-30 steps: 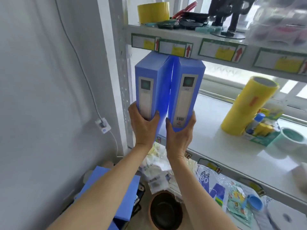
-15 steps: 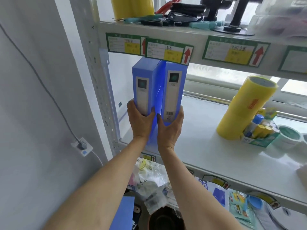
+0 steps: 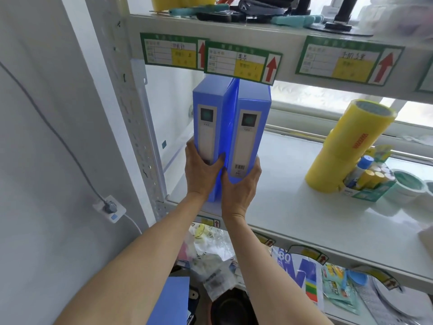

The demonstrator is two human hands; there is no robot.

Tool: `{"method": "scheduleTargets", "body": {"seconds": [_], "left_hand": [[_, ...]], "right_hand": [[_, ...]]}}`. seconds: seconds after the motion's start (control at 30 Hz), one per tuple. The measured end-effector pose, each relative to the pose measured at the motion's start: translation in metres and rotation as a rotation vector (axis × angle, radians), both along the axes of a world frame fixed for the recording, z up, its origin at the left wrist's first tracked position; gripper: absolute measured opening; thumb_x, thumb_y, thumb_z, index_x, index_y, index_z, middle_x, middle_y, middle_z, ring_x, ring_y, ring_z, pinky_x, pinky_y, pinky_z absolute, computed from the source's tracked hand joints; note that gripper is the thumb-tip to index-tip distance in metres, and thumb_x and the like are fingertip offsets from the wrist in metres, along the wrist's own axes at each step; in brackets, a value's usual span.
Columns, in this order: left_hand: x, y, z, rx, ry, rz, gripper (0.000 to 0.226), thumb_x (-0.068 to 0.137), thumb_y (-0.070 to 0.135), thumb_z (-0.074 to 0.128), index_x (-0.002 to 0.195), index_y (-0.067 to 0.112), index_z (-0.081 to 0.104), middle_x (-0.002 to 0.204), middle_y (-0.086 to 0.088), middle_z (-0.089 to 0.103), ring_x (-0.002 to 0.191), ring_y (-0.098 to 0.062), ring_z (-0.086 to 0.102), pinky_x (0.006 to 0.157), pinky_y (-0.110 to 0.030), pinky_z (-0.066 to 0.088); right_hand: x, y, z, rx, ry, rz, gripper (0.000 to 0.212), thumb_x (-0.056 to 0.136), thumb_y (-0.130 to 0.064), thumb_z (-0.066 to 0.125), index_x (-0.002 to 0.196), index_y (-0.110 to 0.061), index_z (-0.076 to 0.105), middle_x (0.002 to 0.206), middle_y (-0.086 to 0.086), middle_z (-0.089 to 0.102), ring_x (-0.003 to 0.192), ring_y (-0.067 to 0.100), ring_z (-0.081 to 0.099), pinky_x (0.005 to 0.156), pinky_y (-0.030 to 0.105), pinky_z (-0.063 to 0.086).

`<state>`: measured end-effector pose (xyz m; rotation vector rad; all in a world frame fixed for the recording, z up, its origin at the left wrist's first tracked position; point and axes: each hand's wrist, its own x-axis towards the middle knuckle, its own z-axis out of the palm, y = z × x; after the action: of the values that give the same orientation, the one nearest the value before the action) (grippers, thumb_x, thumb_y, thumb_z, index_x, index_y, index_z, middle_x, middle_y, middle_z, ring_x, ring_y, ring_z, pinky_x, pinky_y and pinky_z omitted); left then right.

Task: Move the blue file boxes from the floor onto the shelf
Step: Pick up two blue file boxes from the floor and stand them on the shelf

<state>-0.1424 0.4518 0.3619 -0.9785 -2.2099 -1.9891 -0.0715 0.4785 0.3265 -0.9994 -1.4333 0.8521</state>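
At the shelf's left end: two blue file boxes (image 3: 230, 137) stand upright, side by side, touching — bases at the white shelf (image 3: 281, 195) front edge.
Left hand (image 3: 199, 172): fingers wrapped round the left box's foot.
Right hand (image 3: 241, 186): fingers clasping the right box's foot.
Long axis: vertical; boxes lie above and beyond both hands — judged a push inward.
Writing: barcode on right spine; handwritten shelf tags (image 3: 241, 63) unreadable, red arrows.

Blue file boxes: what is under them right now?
The left file box rests on the white shelf near its front edge. The left hand and right hand cover both bases, so the right file box's contact is hidden.
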Motion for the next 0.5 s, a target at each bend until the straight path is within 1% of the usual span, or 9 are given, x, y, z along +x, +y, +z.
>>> {"method": "scheduleTargets", "body": {"seconds": [0.13, 0.3, 0.33, 0.4, 0.47, 0.5], "left_hand": [[0.001, -0.001, 0.000, -0.001, -0.021, -0.027, 0.075, 0.077, 0.036, 0.079, 0.136, 0.014, 0.039, 0.127, -0.004, 0.055, 0.114, -0.022, 0.059, 0.086, -0.033, 0.059], [-0.005, -0.005, -0.001, 0.005, -0.041, -0.074, 0.083, 0.074, 0.042, 0.079, 0.139, 0.016, 0.035, 0.133, -0.003, 0.053, 0.118, -0.022, 0.057, 0.089, -0.040, 0.059], [-0.005, -0.007, -0.002, 0.003, -0.041, -0.077, 0.085, 0.074, 0.043, 0.079, 0.141, 0.016, 0.035, 0.134, -0.003, 0.052, 0.120, -0.022, 0.056, 0.091, -0.040, 0.058], [-0.003, -0.012, -0.006, 0.002, -0.043, -0.082, 0.090, 0.074, 0.044, 0.079, 0.145, 0.015, 0.032, 0.140, -0.003, 0.049, 0.126, -0.022, 0.053, 0.099, -0.038, 0.054], [-0.001, -0.017, -0.008, -0.010, -0.040, -0.076, 0.095, 0.076, 0.039, 0.080, 0.150, 0.014, 0.027, 0.148, -0.004, 0.042, 0.135, -0.021, 0.045, 0.106, -0.030, 0.044], [0.001, -0.021, -0.008, -0.018, -0.033, -0.068, 0.096, 0.077, 0.037, 0.080, 0.152, 0.012, 0.025, 0.151, -0.004, 0.038, 0.138, -0.020, 0.040, 0.108, -0.028, 0.040]], "right_hand": [[0.000, -0.005, -0.003, 0.013, -0.006, -0.006, 0.084, 0.081, -0.019, 0.080, 0.149, -0.022, 0.030, 0.144, -0.001, 0.043, 0.131, 0.019, 0.048, 0.095, 0.044, 0.057], [0.005, -0.001, -0.002, 0.051, -0.050, 0.011, 0.090, 0.078, -0.016, 0.083, 0.150, -0.018, 0.029, 0.150, 0.002, 0.038, 0.136, 0.019, 0.043, 0.100, 0.037, 0.054], [0.007, -0.001, -0.003, 0.053, -0.061, 0.016, 0.091, 0.078, -0.016, 0.083, 0.151, -0.017, 0.028, 0.152, 0.003, 0.037, 0.139, 0.020, 0.041, 0.101, 0.035, 0.052], [0.012, -0.004, -0.004, 0.050, -0.087, 0.032, 0.094, 0.078, -0.019, 0.084, 0.153, -0.013, 0.027, 0.156, 0.004, 0.033, 0.143, 0.020, 0.037, 0.103, 0.024, 0.044], [0.019, -0.010, -0.003, 0.057, -0.098, 0.045, 0.095, 0.079, -0.022, 0.084, 0.153, -0.011, 0.026, 0.158, 0.005, 0.031, 0.145, 0.018, 0.034, 0.104, 0.012, 0.034], [0.024, -0.014, -0.003, 0.066, -0.095, 0.043, 0.095, 0.079, -0.024, 0.084, 0.154, -0.012, 0.026, 0.158, 0.005, 0.031, 0.145, 0.018, 0.034, 0.105, 0.010, 0.031]]}}
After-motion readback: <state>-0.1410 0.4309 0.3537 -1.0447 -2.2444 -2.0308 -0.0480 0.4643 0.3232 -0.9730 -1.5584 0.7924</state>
